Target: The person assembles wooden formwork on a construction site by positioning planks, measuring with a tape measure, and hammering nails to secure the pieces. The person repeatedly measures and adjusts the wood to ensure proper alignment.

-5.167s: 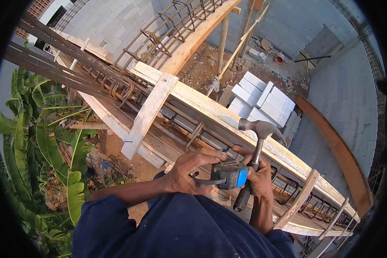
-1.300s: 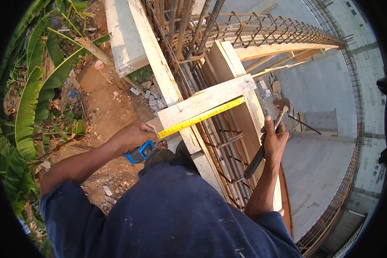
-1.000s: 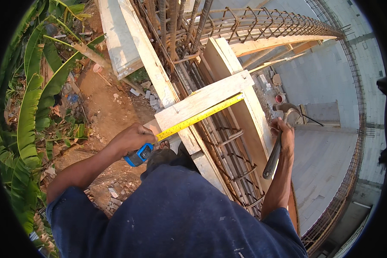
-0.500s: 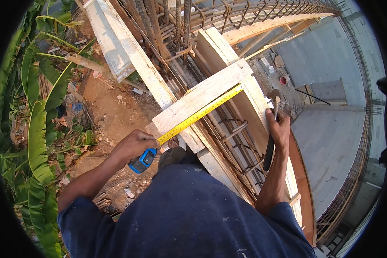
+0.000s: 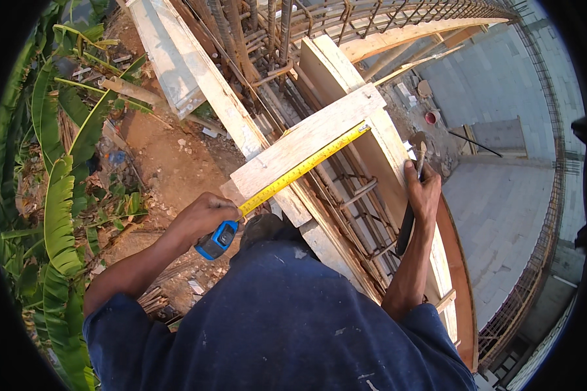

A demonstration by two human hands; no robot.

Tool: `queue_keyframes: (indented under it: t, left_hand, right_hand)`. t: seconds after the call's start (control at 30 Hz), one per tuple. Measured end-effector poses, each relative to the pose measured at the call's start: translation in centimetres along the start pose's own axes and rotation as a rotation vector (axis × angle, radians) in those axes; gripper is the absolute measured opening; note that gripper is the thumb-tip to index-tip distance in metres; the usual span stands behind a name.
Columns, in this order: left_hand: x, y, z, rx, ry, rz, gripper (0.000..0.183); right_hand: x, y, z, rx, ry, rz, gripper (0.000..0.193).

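Note:
My left hand is closed around a tape measure with a blue case. Its yellow blade is drawn out along the near edge of a short wooden board, ending near the board's right end. That board lies across the gap between two formwork sides. My right hand, resting by the right-hand formwork plank, grips what looks like a hammer by its dark handle. The metal head points away from me and shows only partly.
Steel reinforcing bars run inside the formwork, and upright bars stand at the far end. Banana leaves and bare soil lie below on the left. A grey block wall rises on the right.
The tape's far end has shifted slightly, and its tip now shows more plainly. Both hands keep their grips and have barely moved.

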State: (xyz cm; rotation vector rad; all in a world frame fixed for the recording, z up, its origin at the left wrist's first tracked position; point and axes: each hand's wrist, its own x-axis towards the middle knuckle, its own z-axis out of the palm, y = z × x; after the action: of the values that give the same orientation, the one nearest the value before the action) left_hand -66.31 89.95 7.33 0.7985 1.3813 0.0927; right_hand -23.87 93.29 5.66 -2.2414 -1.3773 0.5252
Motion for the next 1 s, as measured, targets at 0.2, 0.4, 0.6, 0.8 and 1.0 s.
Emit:
queue_keyframes:
  t: [0.2, 0.4, 0.6, 0.8, 1.0]
  left_hand:
    - [0.0, 0.1, 0.1, 0.002, 0.0, 0.012, 0.03]
    - [-0.1, 0.1, 0.0, 0.029, 0.01, 0.013, 0.029]
    - [0.7, -1.1, 0.0, -0.034, -0.028, 0.009, 0.026]
    - [-1.2, -3.5, 1.1, -0.052, -0.23, 0.059, 0.023]
    - [-3.0, -2.8, 4.1, 0.058, -0.296, 0.155, 0.038]
  right_hand:
    - [-0.1, -0.2, -0.2, -0.007, -0.007, 0.006, 0.041]
    - [-0.2, -0.5, -0.2, 0.011, 0.002, -0.011, 0.04]
    - [-0.2, -0.7, -0.4, 0.018, -0.033, 0.032, 0.038]
    - [-0.2, -0.3, -0.2, 0.011, -0.003, 0.028, 0.04]
    - [-0.1, 0.0, -0.2, -0.016, -0.001, 0.027, 0.043]
